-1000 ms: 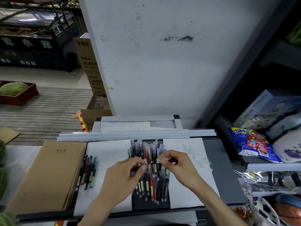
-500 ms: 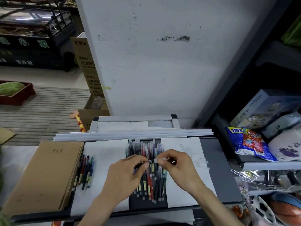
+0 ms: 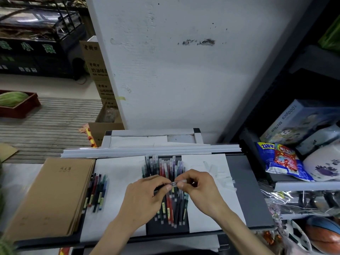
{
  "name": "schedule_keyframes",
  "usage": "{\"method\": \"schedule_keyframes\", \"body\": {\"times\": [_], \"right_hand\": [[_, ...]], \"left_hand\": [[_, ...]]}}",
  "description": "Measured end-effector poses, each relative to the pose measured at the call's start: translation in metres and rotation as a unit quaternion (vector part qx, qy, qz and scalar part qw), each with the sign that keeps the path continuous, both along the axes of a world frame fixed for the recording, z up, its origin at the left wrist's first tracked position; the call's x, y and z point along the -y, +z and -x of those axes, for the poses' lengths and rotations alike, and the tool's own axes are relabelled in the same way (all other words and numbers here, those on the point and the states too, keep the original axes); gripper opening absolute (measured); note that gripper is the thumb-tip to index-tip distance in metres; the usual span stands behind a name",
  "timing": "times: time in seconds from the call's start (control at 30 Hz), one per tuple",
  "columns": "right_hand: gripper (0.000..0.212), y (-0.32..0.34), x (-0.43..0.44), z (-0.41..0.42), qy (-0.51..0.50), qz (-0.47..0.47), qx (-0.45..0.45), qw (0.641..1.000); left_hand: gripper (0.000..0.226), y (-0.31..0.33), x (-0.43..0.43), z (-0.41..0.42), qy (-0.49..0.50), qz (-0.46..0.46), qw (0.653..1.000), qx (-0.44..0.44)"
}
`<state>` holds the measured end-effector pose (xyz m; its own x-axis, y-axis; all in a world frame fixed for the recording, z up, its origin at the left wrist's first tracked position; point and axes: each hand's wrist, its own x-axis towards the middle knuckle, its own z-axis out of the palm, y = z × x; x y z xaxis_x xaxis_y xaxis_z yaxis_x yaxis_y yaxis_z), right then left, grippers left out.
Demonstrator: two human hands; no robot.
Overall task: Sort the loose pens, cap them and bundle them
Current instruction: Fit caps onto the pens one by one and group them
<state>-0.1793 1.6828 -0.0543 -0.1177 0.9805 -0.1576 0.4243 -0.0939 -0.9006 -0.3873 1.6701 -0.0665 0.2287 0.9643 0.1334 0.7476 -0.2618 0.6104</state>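
Head view: both hands meet above the middle of a grey desk [image 3: 242,181]. The left hand [image 3: 143,196] pinches a dark pen [image 3: 159,188] between thumb and forefinger, the other fingers curled under. The right hand [image 3: 200,188] pinches a clear cap [image 3: 177,183] the same way, its open end towards the pen's tip. Cap and pen look to be touching; whether the tip is already inside is too small to tell. Under the hands lies the main pile [image 3: 162,166] of pens, red, black, green and purple, fanned on a dark strip between two white sheets [image 3: 119,172]. A smaller group [image 3: 96,190] of pens lies well apart to the left, just beside a stack of brown notebooks [image 3: 51,196]. No band or tie for bundling shows.

Capping seems to be the step in hand, with most of the task left. The risk is a skewed push. If cap and tip are out of line, the tip could jam on the rim. The cap could also slip from the pinch into the pile, where clear plastic is hard to find.
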Motion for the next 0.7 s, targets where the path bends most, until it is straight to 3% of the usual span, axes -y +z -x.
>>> {"method": "schedule_keyframes", "body": {"times": [0.23, 0.4, 0.53, 0.6, 0.7], "right_hand": [[0.027, 0.001, -0.008, 0.01, -0.036, 0.069, -0.066, 0.995], [0.023, -0.01, -0.013, 0.012, -0.067, 0.141, -0.132, 0.979], [0.013, -0.029, -0.016, 0.01, -0.091, 0.196, -0.232, 0.948], [0.01, -0.045, -0.018, 0.004, -0.115, 0.197, -0.194, 0.954], [0.006, -0.072, -0.021, -0.02, -0.108, 0.172, -0.002, 0.979]], "left_hand": [[0.012, -0.011, 0.002, -0.003, -0.011, -0.07, 0.997, 0.021], [0.023, -0.018, -0.008, 0.001, -0.037, -0.005, 0.999, 0.012], [0.015, -0.034, -0.022, 0.001, 0.008, 0.081, 0.992, 0.094], [0.014, -0.046, -0.029, 0.002, 0.08, 0.096, 0.986, 0.11], [0.017, -0.063, -0.042, 0.007, 0.185, 0.168, 0.959, 0.136]]}}
